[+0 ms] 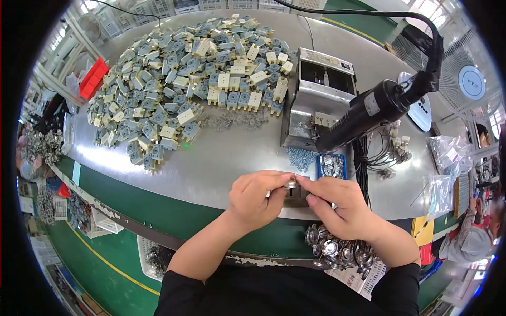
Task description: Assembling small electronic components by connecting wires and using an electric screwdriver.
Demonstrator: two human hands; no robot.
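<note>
Near the front edge of the steel table, my left hand (256, 198) and my right hand (339, 204) meet with bent fingers. Between their fingertips is a small shiny metal part (291, 185), mostly covered, so its exact kind cannot be made out. Directly under it, a dark metal block (296, 200) shows between my thumbs. Just beyond my fingers lie loose small bluish screws (301, 159) and a blue tray (345, 169) of small metal pieces. A black cylindrical power screwdriver (358, 117) leans above the tray.
A large heap of grey-and-cream thermostat-like parts (179, 79) covers the back left, with loose springs (234, 120) beside it. A metal box machine (316, 100) stands behind the screws. Black cables (363, 163) lie rightward. Round metal parts on leads (337, 247) sit below my right forearm. A co-worker (469, 239) sits far right.
</note>
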